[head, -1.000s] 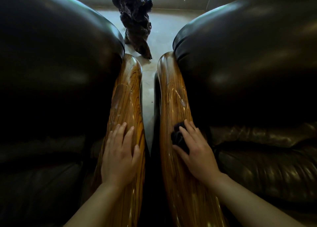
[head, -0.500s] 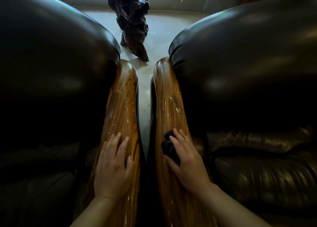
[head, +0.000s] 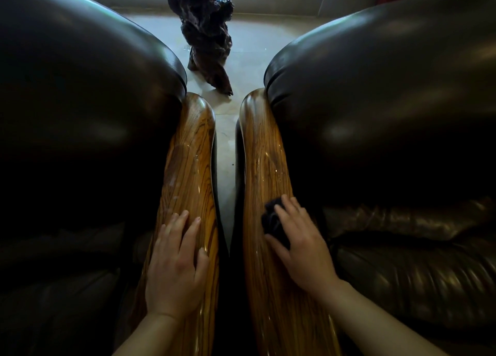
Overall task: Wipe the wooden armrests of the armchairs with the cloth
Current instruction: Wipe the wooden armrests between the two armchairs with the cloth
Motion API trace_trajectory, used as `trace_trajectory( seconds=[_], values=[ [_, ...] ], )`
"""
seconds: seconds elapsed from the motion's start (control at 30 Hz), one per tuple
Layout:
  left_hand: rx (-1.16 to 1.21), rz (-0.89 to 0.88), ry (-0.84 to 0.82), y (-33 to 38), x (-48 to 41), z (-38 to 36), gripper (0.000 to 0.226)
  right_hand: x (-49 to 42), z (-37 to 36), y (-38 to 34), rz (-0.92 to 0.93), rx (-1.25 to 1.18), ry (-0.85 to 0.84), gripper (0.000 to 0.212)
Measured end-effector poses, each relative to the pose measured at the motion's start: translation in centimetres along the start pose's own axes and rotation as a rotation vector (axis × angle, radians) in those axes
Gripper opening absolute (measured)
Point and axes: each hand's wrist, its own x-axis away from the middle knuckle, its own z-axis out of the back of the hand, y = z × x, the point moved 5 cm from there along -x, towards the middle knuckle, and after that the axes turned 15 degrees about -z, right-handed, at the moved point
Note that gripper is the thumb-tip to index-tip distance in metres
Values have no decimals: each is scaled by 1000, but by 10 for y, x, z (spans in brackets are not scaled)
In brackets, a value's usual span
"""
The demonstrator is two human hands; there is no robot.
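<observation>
Two glossy wooden armrests run away from me side by side. My left hand (head: pixel 175 267) lies flat, fingers apart, on the left armrest (head: pixel 192 165) and holds nothing. My right hand (head: pixel 300 243) presses a small dark cloth (head: pixel 273 221) onto the right armrest (head: pixel 264 151); most of the cloth is hidden under my palm and fingers. Wet streaks shine on the right armrest beyond the cloth.
Dark leather armchairs bulge on both sides, the left chair (head: pixel 80 100) and the right chair (head: pixel 375 87). A narrow strip of pale floor (head: pixel 225 146) shows between the armrests. A dark gnarled wood sculpture (head: pixel 206 33) stands on the floor beyond them.
Both hands have slid back along the armrests toward me, the right one dragging the cloth with it. The view has tilted so the armrests' far ends sit lower in frame.
</observation>
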Motion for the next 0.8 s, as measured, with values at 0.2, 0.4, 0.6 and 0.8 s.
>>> trace_trajectory(
  seconds=[0.2, 0.4, 0.6, 0.8],
  values=[
    [-5, 0, -7, -1, 0, -1, 54, -105, 7, -20, -306, -117, 84, 64],
    [-14, 6, -32, 2, 0, 0, 55, -72, -3, -34, -23, 4, 92, 60],
    [-7, 12, -24, 2, -1, 2, 55, -69, 7, 11, -84, 29, 61, 65],
    [-20, -1, -10, 2, -1, 1, 55, -151, 0, -39, -153, 15, 127, 58]
  ],
)
